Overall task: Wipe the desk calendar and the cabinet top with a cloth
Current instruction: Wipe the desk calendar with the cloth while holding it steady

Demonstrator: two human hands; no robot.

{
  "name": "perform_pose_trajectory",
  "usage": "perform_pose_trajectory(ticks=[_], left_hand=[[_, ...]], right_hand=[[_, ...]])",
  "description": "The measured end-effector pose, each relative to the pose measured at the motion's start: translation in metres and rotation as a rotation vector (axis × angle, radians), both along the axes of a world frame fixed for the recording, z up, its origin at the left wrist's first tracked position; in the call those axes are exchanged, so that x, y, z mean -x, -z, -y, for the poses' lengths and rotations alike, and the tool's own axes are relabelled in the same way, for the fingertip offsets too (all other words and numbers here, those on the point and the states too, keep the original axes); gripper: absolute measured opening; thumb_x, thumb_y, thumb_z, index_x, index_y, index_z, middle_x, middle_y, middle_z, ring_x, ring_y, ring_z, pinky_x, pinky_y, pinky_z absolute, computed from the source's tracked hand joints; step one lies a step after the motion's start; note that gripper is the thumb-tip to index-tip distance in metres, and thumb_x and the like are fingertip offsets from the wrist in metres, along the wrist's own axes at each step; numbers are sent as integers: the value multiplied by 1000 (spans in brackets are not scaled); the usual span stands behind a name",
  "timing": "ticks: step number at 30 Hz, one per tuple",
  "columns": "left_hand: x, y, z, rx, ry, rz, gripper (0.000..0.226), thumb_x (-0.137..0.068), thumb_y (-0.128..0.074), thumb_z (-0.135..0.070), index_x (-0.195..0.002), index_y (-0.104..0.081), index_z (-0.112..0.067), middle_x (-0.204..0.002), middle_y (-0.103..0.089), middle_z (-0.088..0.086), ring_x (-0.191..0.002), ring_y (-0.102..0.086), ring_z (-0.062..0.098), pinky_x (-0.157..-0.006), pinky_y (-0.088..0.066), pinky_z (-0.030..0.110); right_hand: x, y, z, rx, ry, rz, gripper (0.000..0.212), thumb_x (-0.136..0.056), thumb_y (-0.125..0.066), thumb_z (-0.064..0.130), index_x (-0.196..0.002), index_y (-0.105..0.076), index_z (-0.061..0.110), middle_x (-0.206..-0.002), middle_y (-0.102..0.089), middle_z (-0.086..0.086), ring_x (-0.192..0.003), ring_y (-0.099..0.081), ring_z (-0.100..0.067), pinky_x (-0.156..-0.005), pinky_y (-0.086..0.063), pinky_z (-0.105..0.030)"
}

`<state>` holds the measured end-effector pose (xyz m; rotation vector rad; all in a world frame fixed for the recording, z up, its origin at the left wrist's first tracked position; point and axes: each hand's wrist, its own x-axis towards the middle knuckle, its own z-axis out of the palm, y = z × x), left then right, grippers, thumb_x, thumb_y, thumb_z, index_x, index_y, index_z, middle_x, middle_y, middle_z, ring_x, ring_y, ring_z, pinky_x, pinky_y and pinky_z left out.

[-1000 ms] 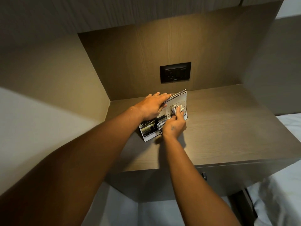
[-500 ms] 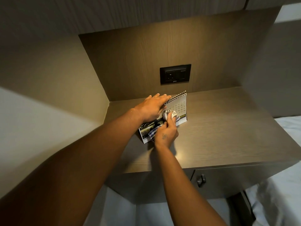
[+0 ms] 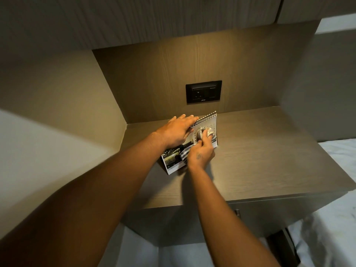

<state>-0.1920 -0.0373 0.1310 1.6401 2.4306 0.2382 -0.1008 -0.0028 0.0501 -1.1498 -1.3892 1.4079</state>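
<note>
From the head camera, the white spiral-bound desk calendar [image 3: 209,122] stands on the brown wood-grain tabletop [image 3: 260,160] of the cabinet, toward its back left part, near the corner of the niche. Its wire binding runs along the top edge, and its long axis goes from near left to far right, with the printed face turned toward the camera. A date grid shows on the right half and a dark landscape photograph on the left half; the digits and the small print under the photograph are too small to read.

The left hand [image 3: 176,130] lies flat and open across the top left of the calendar, fingers stretched along the binding. The right hand [image 3: 201,154] is closed around a bunched grey-and-white striped cloth [image 3: 205,132], pressing it against the date grid; a loose end of the cloth hangs below the wrist.

On the wooden back panel above sits a black rectangular wall socket plate [image 3: 203,91], whose small logo is unreadable. A white bed sheet [image 3: 335,218] lies at the right.
</note>
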Motion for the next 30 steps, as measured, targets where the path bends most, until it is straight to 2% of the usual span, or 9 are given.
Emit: perform_pose_trajectory(ticks=[7, 9, 11, 14, 17, 23, 25, 27, 30], left_hand=[[-1, 0, 2, -14, -8, -5, 54, -109, -39, -26, -159, -21, -25, -167, -21, 5, -154, -12, 28, -125, -9, 49], [-1, 0, 1, -15, -17, -2, 54, -109, -39, -26, -159, -21, -25, -167, -21, 5, -154, -12, 27, -124, -9, 49], [-1, 1, 0, -16, -24, -1, 54, -108, -40, -26, -159, -21, -26, -167, -22, 5, -154, -12, 27, -125, -8, 49], [0, 4, 0, -21, -20, 1, 54, -108, -39, -27, -159, -21, -26, -167, -22, 4, -154, -13, 26, -125, -9, 48], [3, 7, -1, -24, -16, -3, 54, -108, -39, -28, -159, -21, -28, -167, -22, 3, -154, -13, 25, -124, -9, 47], [5, 10, -1, -25, -39, 0, 55, -107, -42, -30, -158, -21, -31, -167, -22, 2, -154, -13, 25, -123, -9, 48], [5, 11, -2, -25, -37, -6, 55, -107, -42, -30, -158, -21, -31, -167, -23, 2, -154, -13, 26, -123, -9, 49], [6, 12, -3, -23, -38, -5, 55, -107, -43, -30, -158, -21, -31, -166, -23, 3, -154, -13, 26, -123, -9, 49], [8, 13, -2, -24, -38, -11, 56, -107, -43, -30, -158, -20, -31, -167, -23, 2, -154, -13, 26, -123, -10, 49]], right_hand=[[2, 1, -9, 29, 20, -22, 45, -100, -46, -3, -142, -53, 11, -153, -50, -17, -143, -45, -31, -107, -27, -11], [3, -6, -29, 75, 50, -38, 46, -101, -45, -3, -144, -51, 12, -153, -50, -17, -144, -43, -33, -117, -33, -28], [5, -11, -39, 91, 58, -34, 47, -101, -44, -2, -145, -50, 14, -153, -49, -17, -144, -44, -33, -114, -44, -45], [0, -13, -27, 25, 10, -21, 45, -102, -45, 0, -144, -52, 14, -146, -56, -18, -135, -54, -32, -108, -50, -44], [-14, -10, -9, -73, -90, 44, 45, -100, -46, -3, -141, -55, 13, -147, -56, -17, -135, -54, -31, -112, -45, -41], [-64, -2, -50, -308, -254, 517, 59, -96, -46, -7, -149, -44, 18, -163, -30, -19, -141, -41, -36, -108, -49, -47], [-76, 4, -69, -392, -305, 762, 51, -97, -53, 4, -145, -46, 17, -156, -38, -21, -138, -41, -37, -107, -49, -51], [-82, 15, -77, -427, -356, 890, 47, -98, -53, 10, -144, -45, 16, -157, -37, -20, -144, -35, -40, -113, -41, -55], [-87, 40, -75, -464, -445, 959, 58, -99, -44, 5, -154, -32, 19, -167, -21, -16, -154, -13, -41, -124, -17, -56]])
